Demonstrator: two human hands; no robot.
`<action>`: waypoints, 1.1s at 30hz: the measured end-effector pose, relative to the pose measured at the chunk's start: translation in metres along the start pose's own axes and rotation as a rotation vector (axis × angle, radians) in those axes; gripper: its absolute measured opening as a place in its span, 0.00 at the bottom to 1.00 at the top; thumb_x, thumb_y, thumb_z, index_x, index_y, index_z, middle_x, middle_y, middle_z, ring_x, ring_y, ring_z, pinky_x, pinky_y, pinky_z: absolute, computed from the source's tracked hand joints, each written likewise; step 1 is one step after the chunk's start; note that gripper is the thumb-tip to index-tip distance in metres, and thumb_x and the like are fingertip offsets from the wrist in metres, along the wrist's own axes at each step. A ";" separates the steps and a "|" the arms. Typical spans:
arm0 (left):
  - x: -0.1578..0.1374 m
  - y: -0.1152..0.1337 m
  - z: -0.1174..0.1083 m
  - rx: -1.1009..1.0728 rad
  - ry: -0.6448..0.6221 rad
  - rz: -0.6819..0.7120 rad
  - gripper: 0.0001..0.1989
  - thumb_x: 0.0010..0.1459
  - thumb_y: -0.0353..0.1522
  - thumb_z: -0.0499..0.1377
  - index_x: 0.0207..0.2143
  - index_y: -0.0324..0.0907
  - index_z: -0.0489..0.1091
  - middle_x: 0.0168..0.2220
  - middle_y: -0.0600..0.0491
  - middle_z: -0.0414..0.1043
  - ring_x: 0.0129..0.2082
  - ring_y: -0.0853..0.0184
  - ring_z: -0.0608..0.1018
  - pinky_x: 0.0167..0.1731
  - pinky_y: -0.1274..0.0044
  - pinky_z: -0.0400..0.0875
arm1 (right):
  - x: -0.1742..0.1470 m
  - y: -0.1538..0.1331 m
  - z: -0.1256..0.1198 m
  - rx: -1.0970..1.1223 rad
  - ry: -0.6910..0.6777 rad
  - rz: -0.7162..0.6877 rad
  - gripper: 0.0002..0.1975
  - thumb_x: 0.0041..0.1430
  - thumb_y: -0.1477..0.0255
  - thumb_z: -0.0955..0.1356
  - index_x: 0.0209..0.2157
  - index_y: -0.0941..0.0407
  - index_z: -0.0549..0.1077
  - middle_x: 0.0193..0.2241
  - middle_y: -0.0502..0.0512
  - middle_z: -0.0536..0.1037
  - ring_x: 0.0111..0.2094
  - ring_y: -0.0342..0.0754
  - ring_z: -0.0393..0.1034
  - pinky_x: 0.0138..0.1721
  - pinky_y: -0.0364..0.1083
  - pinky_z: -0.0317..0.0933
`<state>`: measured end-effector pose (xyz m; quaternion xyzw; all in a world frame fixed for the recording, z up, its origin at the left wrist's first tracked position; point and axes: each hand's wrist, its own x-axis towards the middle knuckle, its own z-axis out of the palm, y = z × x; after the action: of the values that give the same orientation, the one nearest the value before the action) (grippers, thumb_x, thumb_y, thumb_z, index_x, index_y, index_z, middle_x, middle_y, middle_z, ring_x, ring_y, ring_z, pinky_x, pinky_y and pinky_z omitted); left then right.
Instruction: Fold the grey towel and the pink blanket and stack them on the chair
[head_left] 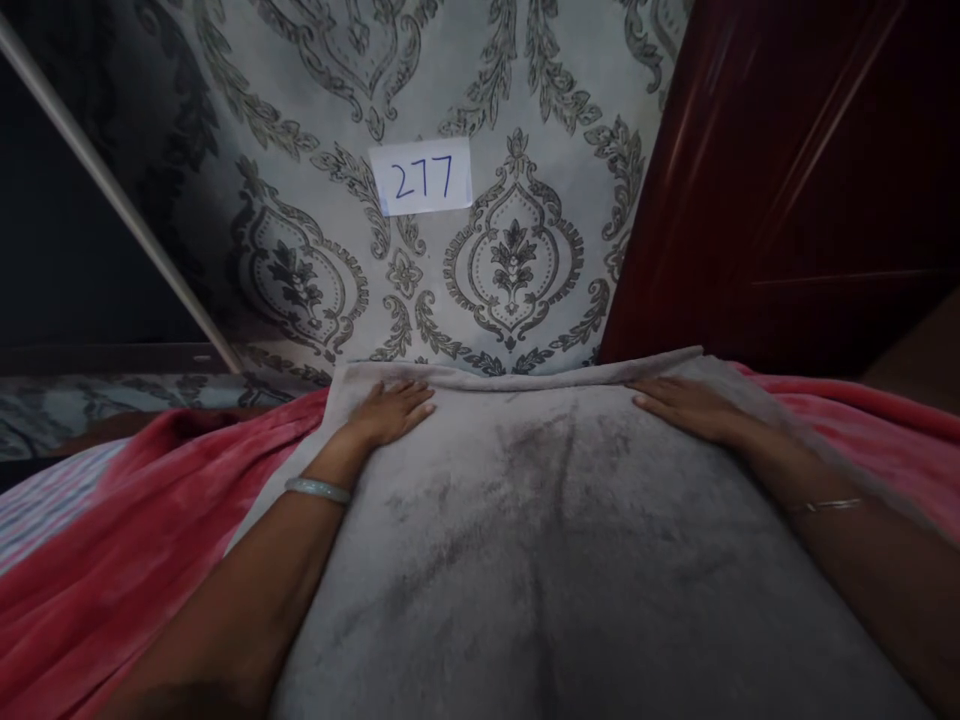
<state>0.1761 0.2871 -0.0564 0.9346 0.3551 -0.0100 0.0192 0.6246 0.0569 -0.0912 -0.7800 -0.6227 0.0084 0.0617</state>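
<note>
A grey plush cloth [480, 560] is spread out in front of me, with darker brushed marks across its middle. Its far edge is slightly raised where it meets the wall. My left hand [394, 410] lies flat near the far left corner of the cloth, fingers spread. Near the far right corner my right hand [679, 405] also rests flat on it, fingers stretched out. Beneath the cloth a red plush blanket [180, 500] shows on both sides.
Behind the cloth stands a patterned wall [420, 290] bearing a paper label [421, 177] marked 277. A dark red wooden panel [765, 180] rises at the right. At the left is a dark screen-like panel [82, 220] with a pale edge. Checked fabric [60, 490] shows at the far left.
</note>
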 end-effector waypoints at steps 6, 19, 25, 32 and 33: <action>0.001 -0.056 0.008 -0.230 0.109 0.119 0.36 0.66 0.56 0.42 0.62 0.46 0.70 0.67 0.48 0.65 0.68 0.58 0.65 0.70 0.60 0.52 | -0.005 0.028 -0.004 0.003 0.091 0.002 0.35 0.68 0.55 0.51 0.58 0.59 0.76 0.58 0.64 0.75 0.61 0.65 0.66 0.65 0.61 0.56; 0.001 -0.079 0.007 -0.335 0.396 0.022 0.26 0.59 0.50 0.52 0.41 0.43 0.81 0.46 0.47 0.82 0.50 0.55 0.80 0.55 0.66 0.73 | -0.010 0.019 -0.020 -0.071 0.095 0.198 0.29 0.70 0.61 0.53 0.54 0.59 0.78 0.57 0.66 0.76 0.62 0.66 0.65 0.63 0.62 0.56; -0.004 -0.013 -0.033 -0.028 0.197 -0.084 0.25 0.63 0.48 0.52 0.48 0.42 0.80 0.48 0.44 0.82 0.50 0.50 0.80 0.54 0.62 0.72 | -0.016 -0.073 -0.023 -0.027 0.151 -0.067 0.32 0.71 0.53 0.55 0.64 0.57 0.71 0.61 0.66 0.72 0.63 0.65 0.65 0.65 0.65 0.52; -0.004 0.094 0.003 -0.129 0.081 0.375 0.34 0.68 0.52 0.46 0.69 0.44 0.60 0.70 0.47 0.59 0.70 0.56 0.63 0.68 0.62 0.56 | -0.023 -0.133 0.009 0.134 -0.041 -0.367 0.38 0.68 0.43 0.55 0.73 0.45 0.54 0.73 0.54 0.53 0.73 0.62 0.45 0.70 0.65 0.41; -0.005 0.095 0.008 -0.119 0.078 0.359 0.34 0.69 0.51 0.44 0.69 0.44 0.60 0.71 0.46 0.59 0.70 0.56 0.62 0.68 0.62 0.55 | -0.023 -0.132 0.008 0.134 -0.044 -0.350 0.38 0.69 0.43 0.54 0.73 0.46 0.55 0.72 0.55 0.53 0.73 0.61 0.45 0.70 0.64 0.42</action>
<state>0.2358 0.2125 -0.0617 0.9798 0.1833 0.0509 0.0621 0.4905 0.0639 -0.0864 -0.6537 -0.7480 0.0563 0.1004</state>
